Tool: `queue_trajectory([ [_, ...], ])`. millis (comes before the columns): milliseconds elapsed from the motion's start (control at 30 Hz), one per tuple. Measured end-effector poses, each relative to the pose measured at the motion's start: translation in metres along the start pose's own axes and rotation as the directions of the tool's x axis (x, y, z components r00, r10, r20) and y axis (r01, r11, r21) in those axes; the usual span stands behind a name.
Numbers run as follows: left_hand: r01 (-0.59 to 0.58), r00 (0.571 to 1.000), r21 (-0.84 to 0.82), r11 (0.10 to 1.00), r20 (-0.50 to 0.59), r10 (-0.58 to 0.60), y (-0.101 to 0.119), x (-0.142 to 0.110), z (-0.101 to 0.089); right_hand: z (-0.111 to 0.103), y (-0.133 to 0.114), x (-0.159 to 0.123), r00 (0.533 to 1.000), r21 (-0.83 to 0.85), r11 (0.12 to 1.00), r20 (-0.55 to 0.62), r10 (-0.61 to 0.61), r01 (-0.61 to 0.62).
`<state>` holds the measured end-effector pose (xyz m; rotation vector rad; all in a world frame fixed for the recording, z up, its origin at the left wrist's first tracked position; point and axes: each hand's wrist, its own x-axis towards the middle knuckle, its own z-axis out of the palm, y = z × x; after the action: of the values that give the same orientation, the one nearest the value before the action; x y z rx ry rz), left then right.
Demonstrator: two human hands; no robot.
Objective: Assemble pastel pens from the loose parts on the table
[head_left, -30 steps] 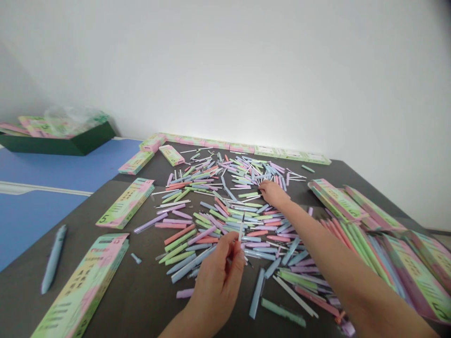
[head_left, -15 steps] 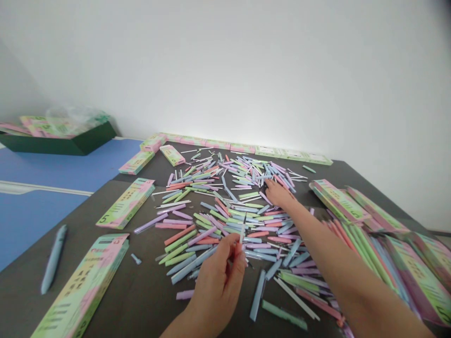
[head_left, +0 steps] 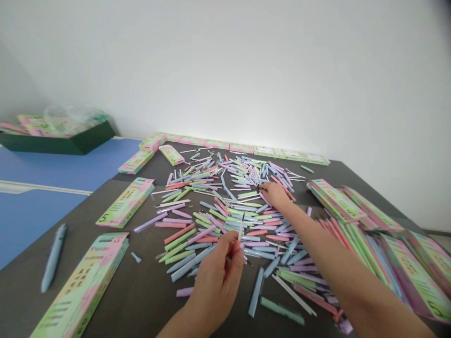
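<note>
Between thumb and fingers, my left hand [head_left: 221,272] pinches a thin white pen refill [head_left: 241,229] with a dark tip pointing up. A reddish part shows at its lower end, mostly hidden by the fingers. Farther off, my right hand [head_left: 276,195] is at the pile of pen parts [head_left: 207,220], its fingers closed together. Something small and dark shows at those fingertips, too small to name. The pile mixes pink, green, blue and purple pen barrels with white refills and clear pieces.
Printed pen boxes [head_left: 125,202] lie along the left side, the back edge and the right. Upright-packed pens [head_left: 359,244] fan out at right. One blue pen [head_left: 53,258] lies alone at left. A dark green tray [head_left: 81,143] holds boxes and plastic film on the blue surface.
My right hand has shifted slightly left and toward me over the pile. My left hand stays nearly in place, still pinching the refill.
</note>
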<state>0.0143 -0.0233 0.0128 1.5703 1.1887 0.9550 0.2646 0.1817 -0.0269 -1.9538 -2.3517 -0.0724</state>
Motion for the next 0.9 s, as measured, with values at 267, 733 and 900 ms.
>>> queue_trajectory([
  [267,0.001,1.0,-0.001,1.0,-0.011,-0.001,0.0,0.0,0.001,-0.004,-0.002,-0.002,1.0,0.032,0.999,-0.004,-0.018,0.018],
  [733,-0.036,0.999,0.058,0.998,-0.03,0.038,-0.006,0.008,0.0,-0.008,-0.006,-0.025,0.983,0.234,0.966,-0.113,0.142,-0.112],
  [900,-0.031,0.999,0.08,0.996,-0.027,0.033,-0.008,0.01,0.001,-0.009,-0.004,-0.027,0.979,0.325,0.937,-0.11,0.171,-0.128],
])
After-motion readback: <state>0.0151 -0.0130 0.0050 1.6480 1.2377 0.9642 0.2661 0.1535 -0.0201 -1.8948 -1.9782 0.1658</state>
